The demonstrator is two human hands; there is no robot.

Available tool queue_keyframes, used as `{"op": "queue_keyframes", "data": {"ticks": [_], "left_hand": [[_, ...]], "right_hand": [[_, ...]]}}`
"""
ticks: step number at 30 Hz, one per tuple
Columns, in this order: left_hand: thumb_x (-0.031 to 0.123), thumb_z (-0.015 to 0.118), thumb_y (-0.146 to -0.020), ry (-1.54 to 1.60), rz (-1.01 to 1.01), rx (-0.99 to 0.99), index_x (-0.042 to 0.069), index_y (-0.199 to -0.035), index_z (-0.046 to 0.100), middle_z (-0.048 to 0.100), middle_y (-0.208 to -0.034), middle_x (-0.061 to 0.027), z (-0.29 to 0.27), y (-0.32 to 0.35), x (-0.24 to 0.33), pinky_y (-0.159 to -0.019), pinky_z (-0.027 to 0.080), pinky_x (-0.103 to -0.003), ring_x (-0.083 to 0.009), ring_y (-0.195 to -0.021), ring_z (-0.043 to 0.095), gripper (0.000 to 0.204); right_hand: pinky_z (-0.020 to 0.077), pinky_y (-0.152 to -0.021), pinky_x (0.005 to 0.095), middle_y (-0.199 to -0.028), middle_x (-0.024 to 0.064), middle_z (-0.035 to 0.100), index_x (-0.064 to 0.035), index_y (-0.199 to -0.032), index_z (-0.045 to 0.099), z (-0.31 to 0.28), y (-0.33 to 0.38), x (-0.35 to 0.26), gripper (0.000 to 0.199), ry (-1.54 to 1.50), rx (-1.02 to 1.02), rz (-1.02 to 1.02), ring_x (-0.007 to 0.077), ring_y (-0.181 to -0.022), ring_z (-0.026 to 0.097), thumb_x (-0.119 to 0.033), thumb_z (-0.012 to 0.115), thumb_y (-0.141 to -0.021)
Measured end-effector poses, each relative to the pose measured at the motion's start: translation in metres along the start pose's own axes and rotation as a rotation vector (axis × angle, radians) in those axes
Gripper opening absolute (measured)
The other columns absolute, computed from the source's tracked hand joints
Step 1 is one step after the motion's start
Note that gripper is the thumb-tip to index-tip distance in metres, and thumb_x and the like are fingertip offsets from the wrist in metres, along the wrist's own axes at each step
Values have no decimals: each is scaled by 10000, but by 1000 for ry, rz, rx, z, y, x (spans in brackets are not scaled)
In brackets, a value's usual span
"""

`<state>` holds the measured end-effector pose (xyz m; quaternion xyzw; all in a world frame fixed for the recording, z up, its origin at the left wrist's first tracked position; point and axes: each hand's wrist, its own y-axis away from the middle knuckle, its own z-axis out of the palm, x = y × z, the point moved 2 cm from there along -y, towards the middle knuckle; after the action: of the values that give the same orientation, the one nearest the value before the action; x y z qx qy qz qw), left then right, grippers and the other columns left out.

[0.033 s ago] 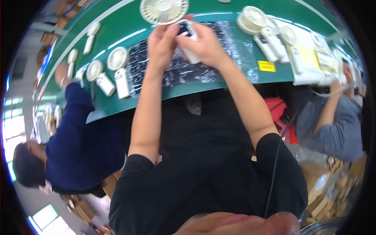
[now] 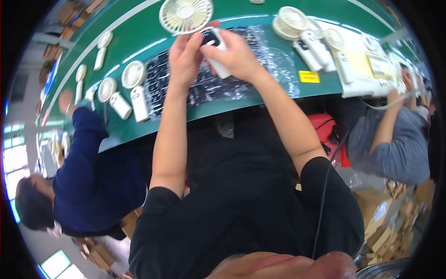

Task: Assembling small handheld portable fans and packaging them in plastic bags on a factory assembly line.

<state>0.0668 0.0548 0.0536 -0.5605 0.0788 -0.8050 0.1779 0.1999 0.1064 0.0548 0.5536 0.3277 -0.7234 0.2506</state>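
Right hand (image 2: pixel 237 58) is clamped round the white handle of a handheld fan (image 2: pixel 186 14), steadying it above the green bench (image 2: pixel 260 100). Left hand (image 2: pixel 183 58) fingers pinch the handle's dark panel, apparently to work it. Beyond the fingertips rises the round grille; further fans (image 2: pixel 297 28) lie right.

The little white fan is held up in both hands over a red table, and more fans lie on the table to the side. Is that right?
Not quite: the table is green, not red, as the head view shows. The rest holds. The left hand and the right hand both hold the little white fan over it, and more fans lie to the side.
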Motion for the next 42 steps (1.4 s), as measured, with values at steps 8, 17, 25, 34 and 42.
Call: {"op": "queue_keyframes", "data": {"ticks": [8, 17, 25, 34, 42], "left_hand": [[188, 492, -1026, -110, -47, 9, -59, -1307, 527, 647, -1233, -209, 9, 34, 10, -927, 539, -390, -264, -1064, 667, 375], [139, 561, -1003, -175, -119, -96, -43, -1213, 609, 709, -1081, -164, 10, 63, 2, -898, 537, -324, -211, -996, 684, 283], [132, 572, -998, -176, -99, 0, -39, -1191, 614, 714, -1065, -148, 4, 89, 21, -880, 536, -308, -186, -992, 680, 262], [148, 578, -1001, 9, -212, -66, -29, -1195, 611, 702, -1056, -122, 46, 111, -12, -856, 546, -312, -173, -949, 680, 265], [235, 535, -1025, -53, -32, 418, 20, -1314, 543, 632, -1240, -89, 9, 79, 14, -909, 512, -305, -134, -1052, 621, 360]], "right_hand": [[496, -675, 251, -928, 56, 684, -2, -1128, 655, -141, 75, -60, 362, 717, 557, -28, 96, -779, 625, -227, 758, -863], [509, -766, 387, -922, 201, 722, 29, -1049, 700, -427, 152, -69, 495, 1402, 791, 353, 297, -853, 692, -421, 696, -842], [493, -912, 455, -1039, 269, 686, -7, -1302, 580, -344, 146, -48, 665, 1711, 524, 371, 430, -1008, 650, -501, 653, -863], [495, -872, 343, -1061, 172, 694, 68, -1233, 604, -257, 129, -65, 494, 1058, 715, 26, 222, -949, 649, -297, 702, -916], [470, -907, 329, -1111, 132, 645, 7, -1226, 619, 15, 64, -30, 325, 794, 158, -312, 218, -1025, 614, -167, 640, -952]]}}
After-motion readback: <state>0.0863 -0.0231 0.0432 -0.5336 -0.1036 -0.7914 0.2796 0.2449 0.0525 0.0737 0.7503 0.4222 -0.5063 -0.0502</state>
